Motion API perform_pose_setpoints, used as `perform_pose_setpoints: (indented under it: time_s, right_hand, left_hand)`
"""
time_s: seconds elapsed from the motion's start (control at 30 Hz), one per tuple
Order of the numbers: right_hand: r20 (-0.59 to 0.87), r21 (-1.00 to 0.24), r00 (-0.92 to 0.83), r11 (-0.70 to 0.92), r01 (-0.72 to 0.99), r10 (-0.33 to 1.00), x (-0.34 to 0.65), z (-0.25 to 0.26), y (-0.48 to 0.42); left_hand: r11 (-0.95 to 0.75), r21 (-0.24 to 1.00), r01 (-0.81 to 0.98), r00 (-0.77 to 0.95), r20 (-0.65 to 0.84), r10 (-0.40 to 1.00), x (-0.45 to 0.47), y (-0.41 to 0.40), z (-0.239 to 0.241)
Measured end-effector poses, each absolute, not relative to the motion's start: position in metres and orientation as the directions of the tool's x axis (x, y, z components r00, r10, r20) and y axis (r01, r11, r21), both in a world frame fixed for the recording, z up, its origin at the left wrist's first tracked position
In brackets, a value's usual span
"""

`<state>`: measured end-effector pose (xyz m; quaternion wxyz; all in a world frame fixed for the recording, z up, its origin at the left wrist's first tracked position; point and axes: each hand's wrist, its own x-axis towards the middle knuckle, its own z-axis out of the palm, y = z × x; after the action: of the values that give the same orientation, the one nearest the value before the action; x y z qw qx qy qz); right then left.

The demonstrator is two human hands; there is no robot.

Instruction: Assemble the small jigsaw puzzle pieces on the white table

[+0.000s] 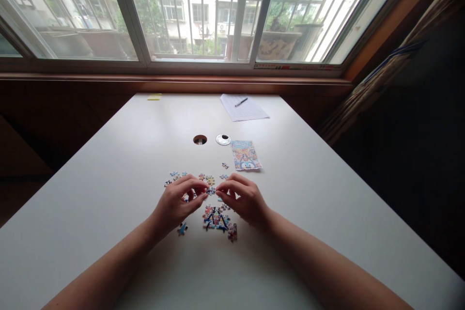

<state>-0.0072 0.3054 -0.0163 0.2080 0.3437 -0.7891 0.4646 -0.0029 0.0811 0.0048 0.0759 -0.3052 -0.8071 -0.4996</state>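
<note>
My left hand and my right hand meet over the middle of the white table, fingertips pinched together on a small jigsaw piece between them. Just below the hands lies a partly joined cluster of colourful puzzle pieces. Several loose pieces are scattered beyond and beside the hands, and one lies near my left wrist. A printed puzzle picture card lies flat beyond my right hand.
A sheet of paper with a pen lies at the table's far edge, and a yellow sticky note at the far left. A round cable hole and its white cap sit mid-table. A barred window runs behind.
</note>
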Motion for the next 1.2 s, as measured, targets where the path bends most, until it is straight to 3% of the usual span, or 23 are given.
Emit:
perform_pose_setpoints:
  time_s: [1.2]
  right_hand:
    - [0.642,-0.559,-0.665,0.36,-0.747,-0.381,-0.0048,-0.0129,0.3063]
  left_hand:
    - [0.266,0.741,0.616,-0.749,0.447,0.489,-0.0047,0.0776,0.0013]
